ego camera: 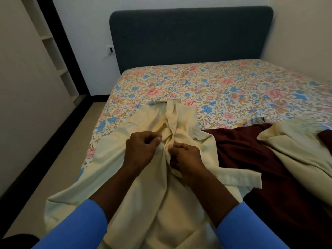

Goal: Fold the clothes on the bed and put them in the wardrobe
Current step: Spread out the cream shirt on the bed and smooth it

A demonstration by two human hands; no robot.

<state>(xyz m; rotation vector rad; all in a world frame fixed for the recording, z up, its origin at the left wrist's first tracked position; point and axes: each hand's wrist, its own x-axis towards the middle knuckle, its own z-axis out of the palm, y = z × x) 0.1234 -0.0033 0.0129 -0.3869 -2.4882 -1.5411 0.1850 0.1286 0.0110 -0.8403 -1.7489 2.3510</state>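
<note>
A pale yellow shirt (111,159) lies spread out on the near left part of the bed (215,87), front side up; its collar (172,105) points to the headboard (190,36), and its lower part hangs off the bed's near edge; one sleeve lies out to the left, and the other lies on the right, over a dark red cloth (251,150).

Both hands are on the middle of the shirt, close together, where the two front edges meet; the left hand (142,150) has its fingers (152,137) curled, and the thumb and first finger pinch the left front edge; the right hand (186,159) has its fingers (177,147) curled too, and they grip the right front edge just beside the left hand; the fabric bunches up in folds between them.

The dark red cloth lies crumpled on the bed just to the right of the shirt; another pale yellow garment (296,155) lies partly on top of it, further right.

The bed has a sheet with pink and blue flowers; the person wears blue sleeves (80,227); white shelves (53,44) stand in the wall on the left, and a small socket (110,50) sits on the wall beside the headboard.
</note>
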